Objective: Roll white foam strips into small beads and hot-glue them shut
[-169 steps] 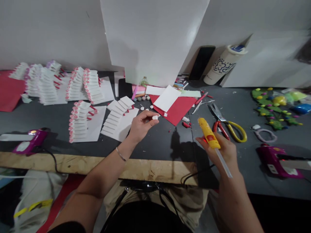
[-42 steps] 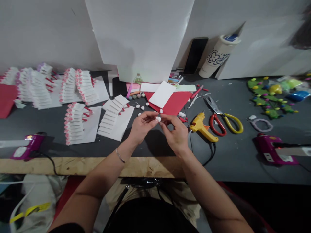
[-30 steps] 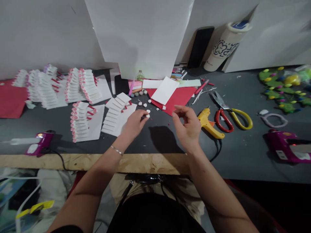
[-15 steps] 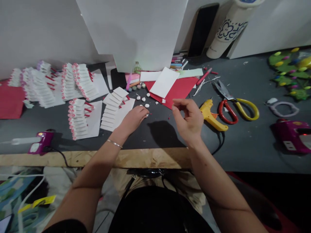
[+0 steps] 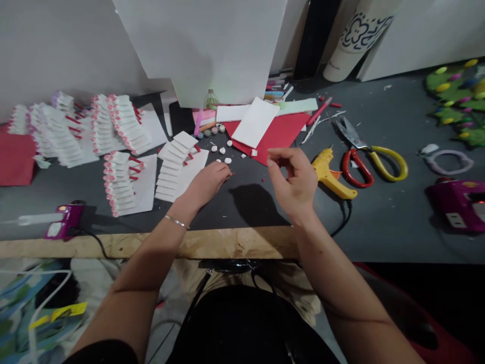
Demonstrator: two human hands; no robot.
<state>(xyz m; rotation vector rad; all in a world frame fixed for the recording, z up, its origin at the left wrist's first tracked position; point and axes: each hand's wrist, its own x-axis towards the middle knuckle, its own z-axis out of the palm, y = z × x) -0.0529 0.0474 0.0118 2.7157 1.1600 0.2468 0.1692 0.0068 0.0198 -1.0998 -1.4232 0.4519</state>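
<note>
The left hand is low at the counter, fingers drawn together just on the near side of the small white pieces, which probably sit centrally for easy picking; whether its grip holds anything cannot be told. The right hand hangs left of the glue gun, its grip narrow, nothing visible in it. The glue gun points far, presumably keeping its handle within reach; the scissors lie to its right, blades far.

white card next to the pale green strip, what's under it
A red sheet sticks out on both sides of the white card; anything else beneath is hidden from view.
</note>
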